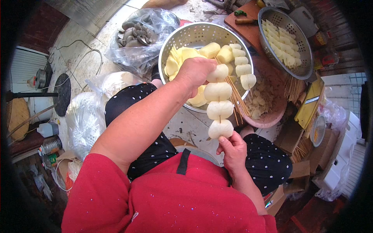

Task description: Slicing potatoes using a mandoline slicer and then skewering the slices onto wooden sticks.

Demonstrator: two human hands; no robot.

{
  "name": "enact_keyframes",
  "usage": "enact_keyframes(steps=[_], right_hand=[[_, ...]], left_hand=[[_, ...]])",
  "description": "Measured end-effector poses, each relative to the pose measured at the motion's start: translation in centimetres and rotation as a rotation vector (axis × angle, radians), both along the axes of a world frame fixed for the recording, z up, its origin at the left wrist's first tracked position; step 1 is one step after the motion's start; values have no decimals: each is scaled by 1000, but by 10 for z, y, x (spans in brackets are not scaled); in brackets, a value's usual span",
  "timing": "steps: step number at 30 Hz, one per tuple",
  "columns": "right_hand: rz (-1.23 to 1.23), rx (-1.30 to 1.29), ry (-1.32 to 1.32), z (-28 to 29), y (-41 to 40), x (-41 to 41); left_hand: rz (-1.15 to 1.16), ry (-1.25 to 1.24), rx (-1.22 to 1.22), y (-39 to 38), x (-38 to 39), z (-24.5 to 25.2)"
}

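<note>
A bamboo skewer of folded pale slices [220,91], perhaps potato, runs between my hands. My left hand [199,72] grips its upper end, above the steel colander [201,27]. My right hand [233,147] pinches its lower end below the last slice. Loose bamboo skewers [239,100] lean over the colander's rim, just right of the slices. The colander holds yellowish slices [186,54], peeled whole pieces [210,50] and another loaded skewer [241,61] at its right side.
A second colander [306,58] with loaded skewers stands upper right, beside a cutting board [243,20] with a knife [246,21]. A pink basin [274,119] holds scraps. Mushrooms in a plastic bag [135,36] lie upper left. Cardboard boxes [300,171] and bundled skewers are at the right.
</note>
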State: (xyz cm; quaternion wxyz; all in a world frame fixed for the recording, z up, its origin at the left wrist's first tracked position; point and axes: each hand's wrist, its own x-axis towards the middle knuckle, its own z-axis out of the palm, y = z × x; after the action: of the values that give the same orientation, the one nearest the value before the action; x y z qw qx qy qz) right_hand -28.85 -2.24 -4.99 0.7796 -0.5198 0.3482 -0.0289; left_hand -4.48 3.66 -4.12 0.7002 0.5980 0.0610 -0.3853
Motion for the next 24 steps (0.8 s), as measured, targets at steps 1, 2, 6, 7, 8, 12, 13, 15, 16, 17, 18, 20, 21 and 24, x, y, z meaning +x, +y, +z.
enact_keyframes(steps=[1,2,6,7,8,12,13,15,16,17,18,20,21,24], right_hand=[[-11,14,-7,-2,-1,0],[-23,27,-13,-3,-2,1],[-44,46,-4,-5,-4,2],[-41,54,-11,-4,-4,2],[-38,62,-18,-4,-5,2],[-72,95,-58,-5,-7,3],[-79,108,-73,-8,-7,2],[-86,119,-89,-11,-8,2],[-77,112,-88,-12,-7,2],[-67,105,-87,-13,-7,2],[-67,104,-88,-12,-6,2],[-57,100,-67,-11,-5,2],[-57,100,-69,-10,-5,2],[-60,114,-73,-7,-4,1]], left_hand=[[-43,-6,-14,1,-1,-5],[-86,-11,-28,1,-2,-10],[-91,-46,-45,-2,-3,-12],[-94,-70,-45,-2,-3,-14],[-98,-94,-46,-3,-2,-16],[-126,-121,6,-3,-11,-6],[-117,-43,-11,-2,-15,-4],[-109,35,-30,-2,-22,0],[-122,86,8,-2,-25,1],[-136,137,46,-2,-27,1],[-135,136,45,-2,-27,1],[-204,127,0,1,-27,-2],[-204,125,-1,2,-28,-3],[-245,84,17,5,-33,0]])
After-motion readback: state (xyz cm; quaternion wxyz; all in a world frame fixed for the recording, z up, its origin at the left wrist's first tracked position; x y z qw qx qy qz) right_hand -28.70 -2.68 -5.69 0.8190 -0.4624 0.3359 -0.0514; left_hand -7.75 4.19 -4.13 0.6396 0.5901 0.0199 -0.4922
